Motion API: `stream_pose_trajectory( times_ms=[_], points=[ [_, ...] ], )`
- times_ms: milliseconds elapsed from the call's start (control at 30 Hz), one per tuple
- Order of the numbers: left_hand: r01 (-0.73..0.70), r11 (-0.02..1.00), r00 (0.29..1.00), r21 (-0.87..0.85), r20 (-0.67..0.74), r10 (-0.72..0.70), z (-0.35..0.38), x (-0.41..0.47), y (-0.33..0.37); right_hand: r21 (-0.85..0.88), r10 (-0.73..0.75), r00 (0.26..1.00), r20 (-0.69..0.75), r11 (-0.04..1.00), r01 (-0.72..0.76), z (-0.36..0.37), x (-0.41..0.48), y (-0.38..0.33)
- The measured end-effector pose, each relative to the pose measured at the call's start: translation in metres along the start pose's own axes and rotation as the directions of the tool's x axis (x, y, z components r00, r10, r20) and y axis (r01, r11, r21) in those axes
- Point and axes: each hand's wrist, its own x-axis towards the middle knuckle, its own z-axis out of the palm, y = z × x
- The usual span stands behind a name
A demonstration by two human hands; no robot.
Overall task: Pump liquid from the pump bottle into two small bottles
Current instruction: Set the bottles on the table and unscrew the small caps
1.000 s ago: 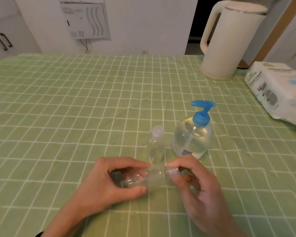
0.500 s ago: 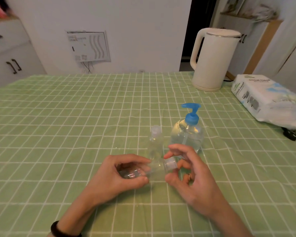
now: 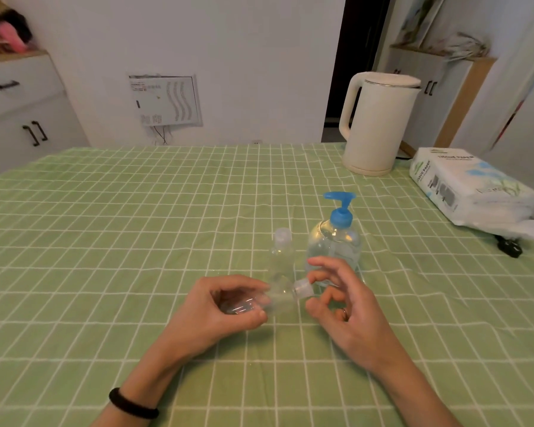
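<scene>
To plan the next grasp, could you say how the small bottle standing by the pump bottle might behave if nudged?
The standing small bottle is tall, narrow and seemingly empty, so probably light and tip-prone. Its smooth plastic may be slippery.

Head-worn view, forward-down, close over table

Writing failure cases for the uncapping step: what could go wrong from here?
1. The held small bottle lies sideways in the left hand while the right hand pinches its cap: any contents could spill onto the tablecloth once it's off.
2. The cap is small and clear; freed, it could roll away.
3. The second small bottle stands just behind the hands, beside the pump bottle; a knuckle could topple it.
</scene>
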Motion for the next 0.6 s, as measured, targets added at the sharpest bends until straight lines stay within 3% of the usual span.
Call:
stream_pose_trajectory(
  times_ms=[133,300,433,533,600],
  points=[
    [0.008,1.0,1.0,0.006,0.003,-0.008,0.0,0.002,-0.003,-0.085,-0.002,1.0,-0.002,0.996,0.002,0.0,0.002,0.002],
    [-0.001,0.999,1.0,0.035,0.019,0.0,0.0,0.001,-0.003,-0.02,-0.019,1.0,0.015,1.0,0.019,0.001,0.002,-0.002],
    [0.015,0.996,1.0,0.092,0.011,-0.016,-0.002,0.003,-0.006,-0.113,-0.084,0.996,0.022,0.99,0.086,0.001,0.003,-0.006],
    [-0.011,0.998,1.0,0.056,0.005,0.011,-0.002,0.002,-0.008,-0.094,-0.122,0.992,-0.04,0.989,0.118,-0.004,0.001,-0.01],
    [-0.029,1.0,0.999,0.005,-0.035,0.029,-0.003,0.003,-0.009,-0.038,-0.139,0.977,-0.164,0.99,0.135,-0.011,0.001,-0.012]
  ],
)
